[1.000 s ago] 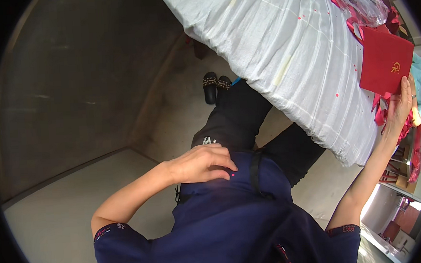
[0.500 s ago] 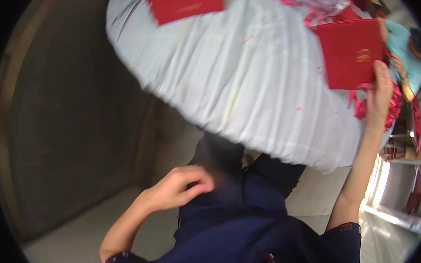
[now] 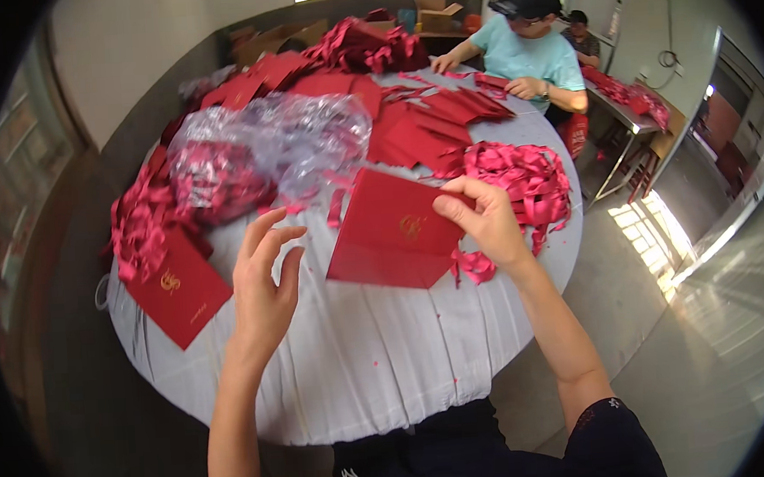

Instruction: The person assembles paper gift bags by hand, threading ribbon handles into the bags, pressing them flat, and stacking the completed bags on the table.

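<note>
Pinched at its upper right edge, a flat red folder (image 3: 391, 238) with a gold emblem is in my right hand (image 3: 490, 223), thumb on the front and fingers behind. It is tilted above the white-covered round table (image 3: 363, 353). My left hand (image 3: 265, 281) is raised to the left of the folder, fingers spread and curved, holding nothing and apart from it. Another red folder (image 3: 178, 290) with a gold emblem lies at the table's left side, partly under a heap of pink-red ribbons (image 3: 141, 227). More ribbons (image 3: 527, 186) are piled just beyond my right hand.
Clear plastic bags (image 3: 306, 138), one with ribbons inside, lie mid-table. Behind them are stacked red folders (image 3: 423, 131). A person in a light blue shirt (image 3: 524, 64) works at the far right edge; another person (image 3: 581, 38) is behind. A side table (image 3: 628, 114) holds more ribbons.
The view has swung up to show the whole table. My left hand has risen from near my waist to above the table and its fingers have spread. My right hand still holds the red folder.
</note>
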`<state>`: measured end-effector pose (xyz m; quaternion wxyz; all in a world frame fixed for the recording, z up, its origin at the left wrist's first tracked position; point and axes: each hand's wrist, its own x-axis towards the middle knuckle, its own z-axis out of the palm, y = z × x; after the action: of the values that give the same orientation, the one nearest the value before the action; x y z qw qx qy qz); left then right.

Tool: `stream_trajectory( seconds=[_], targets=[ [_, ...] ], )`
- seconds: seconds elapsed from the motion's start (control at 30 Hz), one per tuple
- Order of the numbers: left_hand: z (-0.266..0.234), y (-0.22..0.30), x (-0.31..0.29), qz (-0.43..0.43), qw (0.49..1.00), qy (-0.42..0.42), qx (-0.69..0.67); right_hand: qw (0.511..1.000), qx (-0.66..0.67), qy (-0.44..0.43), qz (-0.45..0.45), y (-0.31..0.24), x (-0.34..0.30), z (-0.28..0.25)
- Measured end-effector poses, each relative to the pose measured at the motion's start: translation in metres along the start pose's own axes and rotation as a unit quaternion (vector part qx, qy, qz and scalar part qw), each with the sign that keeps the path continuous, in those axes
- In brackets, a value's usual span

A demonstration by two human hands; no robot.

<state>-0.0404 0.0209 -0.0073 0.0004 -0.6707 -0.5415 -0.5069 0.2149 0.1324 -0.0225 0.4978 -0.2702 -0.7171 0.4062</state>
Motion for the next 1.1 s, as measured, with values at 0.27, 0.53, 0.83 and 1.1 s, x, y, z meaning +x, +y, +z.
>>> stream_trajectory(
  seconds=[0.27, 0.53, 0.83, 1.1],
  targets=[
    [0.027, 0.018, 0.015, 0.215, 0.97, -0.048, 0.101, 0.965, -0.171, -0.088, -0.18, -0.016, 0.001, 0.018],
    [0.045, 0.01, 0.002, 0.24, 0.964, -0.048, 0.102, 0.92, -0.233, -0.067, -0.307, -0.014, -0.012, 0.012],
    [0.035, 0.022, -0.004, 0.285, 0.945, 0.001, 0.158, 0.933, -0.237, -0.188, -0.195, -0.025, -0.011, 0.0],
    [0.012, 0.042, 0.006, 0.275, 0.942, -0.113, 0.153, 0.938, -0.245, -0.171, -0.176, -0.023, -0.007, 0.002]
  ],
)
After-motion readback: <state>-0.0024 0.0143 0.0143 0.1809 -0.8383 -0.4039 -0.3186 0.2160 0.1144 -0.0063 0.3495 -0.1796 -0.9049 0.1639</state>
